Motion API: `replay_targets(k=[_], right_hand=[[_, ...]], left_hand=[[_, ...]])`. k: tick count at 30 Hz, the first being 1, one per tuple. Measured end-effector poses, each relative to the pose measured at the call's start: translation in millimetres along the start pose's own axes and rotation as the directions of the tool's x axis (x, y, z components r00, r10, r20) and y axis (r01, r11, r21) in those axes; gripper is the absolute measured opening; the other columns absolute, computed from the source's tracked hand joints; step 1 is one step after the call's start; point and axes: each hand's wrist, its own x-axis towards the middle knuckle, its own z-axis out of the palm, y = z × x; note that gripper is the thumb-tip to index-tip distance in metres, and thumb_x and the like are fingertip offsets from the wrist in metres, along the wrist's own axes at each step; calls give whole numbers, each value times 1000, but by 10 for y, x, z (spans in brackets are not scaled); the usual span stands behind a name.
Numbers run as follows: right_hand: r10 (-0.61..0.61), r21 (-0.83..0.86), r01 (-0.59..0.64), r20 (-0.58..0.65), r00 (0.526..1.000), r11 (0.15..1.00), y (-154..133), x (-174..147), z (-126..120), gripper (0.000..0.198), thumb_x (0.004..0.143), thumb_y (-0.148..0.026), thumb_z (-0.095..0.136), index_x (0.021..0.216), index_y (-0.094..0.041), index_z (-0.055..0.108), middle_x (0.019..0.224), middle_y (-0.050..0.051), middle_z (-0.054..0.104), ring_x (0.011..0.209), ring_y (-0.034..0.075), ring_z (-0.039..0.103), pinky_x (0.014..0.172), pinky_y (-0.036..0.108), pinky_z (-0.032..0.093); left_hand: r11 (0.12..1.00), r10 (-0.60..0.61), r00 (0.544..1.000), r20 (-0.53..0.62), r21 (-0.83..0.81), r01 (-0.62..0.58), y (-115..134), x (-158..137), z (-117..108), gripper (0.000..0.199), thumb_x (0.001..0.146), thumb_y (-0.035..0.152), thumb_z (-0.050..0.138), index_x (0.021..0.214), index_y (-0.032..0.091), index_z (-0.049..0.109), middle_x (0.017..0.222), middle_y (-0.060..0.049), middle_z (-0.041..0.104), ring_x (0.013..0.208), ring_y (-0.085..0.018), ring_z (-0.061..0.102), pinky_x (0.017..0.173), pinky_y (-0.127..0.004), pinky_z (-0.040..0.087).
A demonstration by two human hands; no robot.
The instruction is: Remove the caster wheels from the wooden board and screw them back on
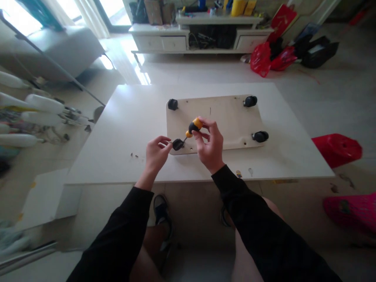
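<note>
A pale wooden board lies flat on the white table, with a black caster wheel at each corner. My right hand grips a yellow and black screwdriver, held at a slant. Its shaft points down to the left, and the tip meets the near-left caster or its base; exactly where is too small to tell. Fingers of my left hand are pinched at the left side of that same caster. The far-left caster, far-right caster and near-right caster stand upright on the board.
Small dark screws lie on the white table left of my hands. Two small stickers are near its front edge. A red stool stands at the right; a white cabinet and red bags are beyond.
</note>
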Motion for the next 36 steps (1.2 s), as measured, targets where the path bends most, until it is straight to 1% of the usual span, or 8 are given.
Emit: replay_targets(k=[8,11,17,21,25,29,32,36], right_hand=[[-10,104,-11,198,980,995,-53,131,-42,38,103,-17,49,137,-28,62,139,7,70,132,16,68,108,34,65],[19,155,-60,252,968,986,-100,174,-68,42,101,-14,49,138,-29,62,142,7,68,132,16,69,113,37,64],[18,167,-70,297,955,983,-149,207,-94,44,98,-12,54,139,-28,62,143,5,69,133,16,67,113,37,63],[62,138,-96,233,970,986,-118,212,-105,50,94,-19,65,143,-28,59,140,5,69,125,17,69,105,35,65],[120,144,-159,251,961,977,-98,222,-101,36,93,-28,73,129,-28,66,132,5,72,117,16,72,101,30,65],[118,179,-176,294,949,968,-89,229,-90,29,99,-31,68,128,-27,68,134,4,74,122,16,72,110,32,63],[91,196,-156,302,949,968,-85,224,-88,37,101,-30,64,138,-25,64,147,5,70,133,18,69,116,38,60],[146,182,-196,256,956,963,-106,215,-94,41,95,-26,72,136,-27,63,145,6,71,128,19,71,109,39,64]], left_hand=[[965,259,957,129,-5,-261,150,82,150,26,89,28,65,109,19,79,115,-10,79,100,-20,73,85,-32,60],[952,301,935,186,7,-307,158,101,250,25,91,29,64,108,19,79,111,-10,80,101,-22,73,92,-35,58],[948,249,960,126,170,-269,202,106,311,20,94,27,59,89,20,77,82,-4,78,77,-19,69,77,-30,53],[950,237,968,86,185,-250,232,106,327,13,89,22,62,90,20,75,89,-5,81,84,-20,73,80,-30,54],[944,272,959,85,168,-283,255,109,359,18,89,22,62,102,20,76,95,-7,81,89,-22,75,82,-30,56],[929,304,943,137,176,-325,257,134,363,22,88,26,64,102,20,78,103,-10,81,101,-25,75,86,-32,57],[937,264,951,162,189,-292,248,156,356,19,88,28,62,87,19,78,85,-7,80,87,-23,75,76,-30,56],[953,199,979,39,225,-203,240,157,378,16,85,28,66,76,19,76,74,-5,78,73,-20,71,66,-29,52]])
